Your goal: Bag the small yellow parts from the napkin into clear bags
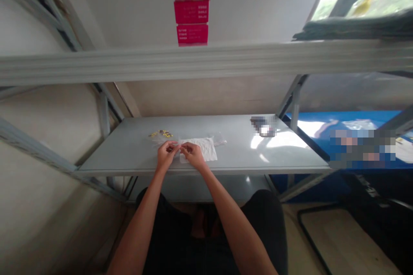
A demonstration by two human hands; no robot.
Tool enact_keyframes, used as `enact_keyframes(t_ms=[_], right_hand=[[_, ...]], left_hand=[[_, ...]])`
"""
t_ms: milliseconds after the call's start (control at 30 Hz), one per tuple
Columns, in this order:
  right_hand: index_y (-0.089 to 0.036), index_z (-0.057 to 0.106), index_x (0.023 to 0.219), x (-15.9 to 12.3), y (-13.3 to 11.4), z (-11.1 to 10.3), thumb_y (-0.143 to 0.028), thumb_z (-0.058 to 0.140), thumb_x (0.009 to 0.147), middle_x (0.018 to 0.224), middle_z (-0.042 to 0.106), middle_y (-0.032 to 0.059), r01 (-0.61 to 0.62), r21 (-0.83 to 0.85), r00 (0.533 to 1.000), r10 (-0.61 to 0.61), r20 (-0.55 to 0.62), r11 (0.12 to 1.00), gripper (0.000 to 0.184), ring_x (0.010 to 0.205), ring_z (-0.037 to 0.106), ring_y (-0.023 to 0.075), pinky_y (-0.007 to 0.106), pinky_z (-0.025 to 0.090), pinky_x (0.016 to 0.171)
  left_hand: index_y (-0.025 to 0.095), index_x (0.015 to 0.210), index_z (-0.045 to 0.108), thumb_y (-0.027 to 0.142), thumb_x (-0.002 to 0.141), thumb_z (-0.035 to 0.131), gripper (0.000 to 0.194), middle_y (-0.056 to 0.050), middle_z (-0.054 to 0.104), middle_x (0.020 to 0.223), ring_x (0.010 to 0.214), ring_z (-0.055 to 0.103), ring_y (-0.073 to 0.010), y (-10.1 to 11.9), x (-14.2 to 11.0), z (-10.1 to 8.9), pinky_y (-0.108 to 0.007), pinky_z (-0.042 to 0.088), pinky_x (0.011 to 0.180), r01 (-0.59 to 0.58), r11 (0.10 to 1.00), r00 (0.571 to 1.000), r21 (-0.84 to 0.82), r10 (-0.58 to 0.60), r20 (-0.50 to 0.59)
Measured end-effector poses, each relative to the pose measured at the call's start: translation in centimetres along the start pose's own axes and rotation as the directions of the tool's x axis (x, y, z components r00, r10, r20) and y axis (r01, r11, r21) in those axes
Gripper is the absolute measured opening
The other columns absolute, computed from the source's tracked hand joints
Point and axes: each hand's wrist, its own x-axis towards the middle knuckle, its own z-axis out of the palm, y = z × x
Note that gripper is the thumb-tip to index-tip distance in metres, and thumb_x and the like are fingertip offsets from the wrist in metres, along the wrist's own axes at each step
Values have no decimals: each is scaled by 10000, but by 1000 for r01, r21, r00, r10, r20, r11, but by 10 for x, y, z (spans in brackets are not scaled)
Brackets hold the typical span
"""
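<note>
Left hand and right hand at near edge of grey metal shelf. Fingertips pinch clear plastic bag in middle; bag thin, so needs tight hold. White paper lies right of fingers. Small gold bits far left.

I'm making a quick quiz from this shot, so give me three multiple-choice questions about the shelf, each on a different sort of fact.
1. Where do the small gold pieces lie on the grey metal shelf? A) on the floor B) left of the hands C) in a hand
2. How many red labels are stacked above the shelf? A) two B) five C) three
3. What are the left hand and the right hand doing? A) pinching the clear plastic bag B) lying flat C) hanging down

1 B: the pieces lie beyond and left of them.
2 C: three show in a column.
3 A: the fingers meet on the bag.
</note>
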Motion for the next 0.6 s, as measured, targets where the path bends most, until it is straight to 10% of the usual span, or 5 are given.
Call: enact_keyframes(t_ms=[200, 600], right_hand=[[-182, 677, 848, 1, -4, 0, -460, 620, 822, 661, 656, 9, -59, 109, 997, 63, -34, 992, 285, 484, 506, 116, 233, 396, 484], [-209, 566, 781, -2, -10, -4, -595, 559, 874, 596, 549, -37, -73, 61, 994, 78, -81, 995, 398, 504, 476, 108, 236, 373, 528]], left_hand=[[180, 715, 656, 531, 734, 780, 372, -7, 658, 688, 654, 610, -159, 0, 0, 1, -248, 466, 625, -51, 998, 997, 31, 49, 66], [168, 812, 772, 429, 747, 796, 270, -67, 757, 850, 784, 679, -201, 1, -4, -1, -277, 489, 674, -42, 997, 996, 66, 37, 81]])
